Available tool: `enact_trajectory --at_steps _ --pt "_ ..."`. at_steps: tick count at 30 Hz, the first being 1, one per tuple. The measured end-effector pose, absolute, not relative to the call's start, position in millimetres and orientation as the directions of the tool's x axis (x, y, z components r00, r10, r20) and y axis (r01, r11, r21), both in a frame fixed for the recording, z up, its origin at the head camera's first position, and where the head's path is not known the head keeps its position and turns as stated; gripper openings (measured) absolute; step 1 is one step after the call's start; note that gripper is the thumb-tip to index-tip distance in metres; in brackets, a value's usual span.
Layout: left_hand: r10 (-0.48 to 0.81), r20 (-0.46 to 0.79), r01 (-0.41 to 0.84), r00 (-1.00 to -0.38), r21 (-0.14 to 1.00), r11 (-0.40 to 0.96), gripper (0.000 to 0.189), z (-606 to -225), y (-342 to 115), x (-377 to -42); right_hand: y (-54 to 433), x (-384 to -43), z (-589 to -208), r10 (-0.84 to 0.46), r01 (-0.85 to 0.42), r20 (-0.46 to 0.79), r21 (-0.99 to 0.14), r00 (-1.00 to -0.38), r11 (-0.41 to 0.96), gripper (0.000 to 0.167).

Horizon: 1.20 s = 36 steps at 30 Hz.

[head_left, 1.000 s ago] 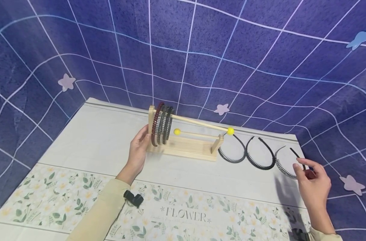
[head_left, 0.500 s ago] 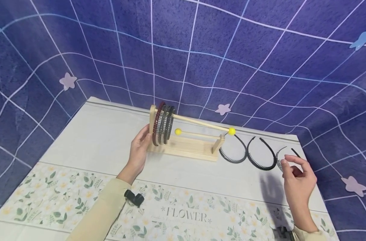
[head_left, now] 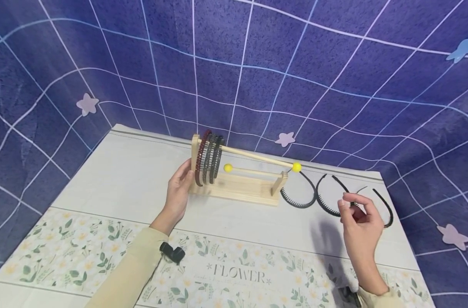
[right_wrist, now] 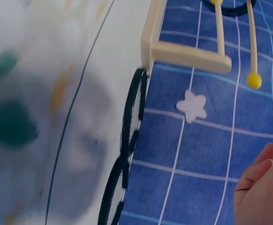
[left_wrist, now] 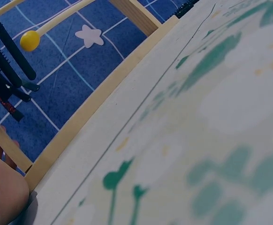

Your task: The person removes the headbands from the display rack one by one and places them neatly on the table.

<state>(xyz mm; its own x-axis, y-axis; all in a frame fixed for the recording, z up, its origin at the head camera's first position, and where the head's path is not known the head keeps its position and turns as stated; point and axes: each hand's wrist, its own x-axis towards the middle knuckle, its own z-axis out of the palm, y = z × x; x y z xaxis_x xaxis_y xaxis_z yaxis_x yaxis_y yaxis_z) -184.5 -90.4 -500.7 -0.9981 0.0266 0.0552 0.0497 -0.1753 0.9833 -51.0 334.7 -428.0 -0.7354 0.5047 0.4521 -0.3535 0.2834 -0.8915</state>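
Note:
My left hand grips the left upright of a pale wooden headband stand; its thumb and palm show against this upright in the left wrist view. Several toothed headbands hang at the left of the stand's upper rod, a dark red sparkly headband outermost beside black and grey ones. Loosely bent and holding nothing, my right hand hovers at the right, thumb and index finger apart. It overlaps a black headband and part of the rightmost headband.
A third loose headband lies beside the stand's right end. Yellow balls cap the rods, such as this ball. A flowered cloth covers the table, with a blue star-patterned curtain behind.
My right hand has moved left from the rightmost headband, uncovering its black right side. My left hand keeps its hold on the stand.

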Motion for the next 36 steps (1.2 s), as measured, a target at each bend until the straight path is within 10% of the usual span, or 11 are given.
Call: enact_trajectory --at_steps 36 --pt "0.035 0.048 0.042 -0.998 0.987 -0.158 0.055 -502 -91 -186 226 -75 -410 0.288 -0.508 0.511 -0.857 -0.81 0.091 0.021"
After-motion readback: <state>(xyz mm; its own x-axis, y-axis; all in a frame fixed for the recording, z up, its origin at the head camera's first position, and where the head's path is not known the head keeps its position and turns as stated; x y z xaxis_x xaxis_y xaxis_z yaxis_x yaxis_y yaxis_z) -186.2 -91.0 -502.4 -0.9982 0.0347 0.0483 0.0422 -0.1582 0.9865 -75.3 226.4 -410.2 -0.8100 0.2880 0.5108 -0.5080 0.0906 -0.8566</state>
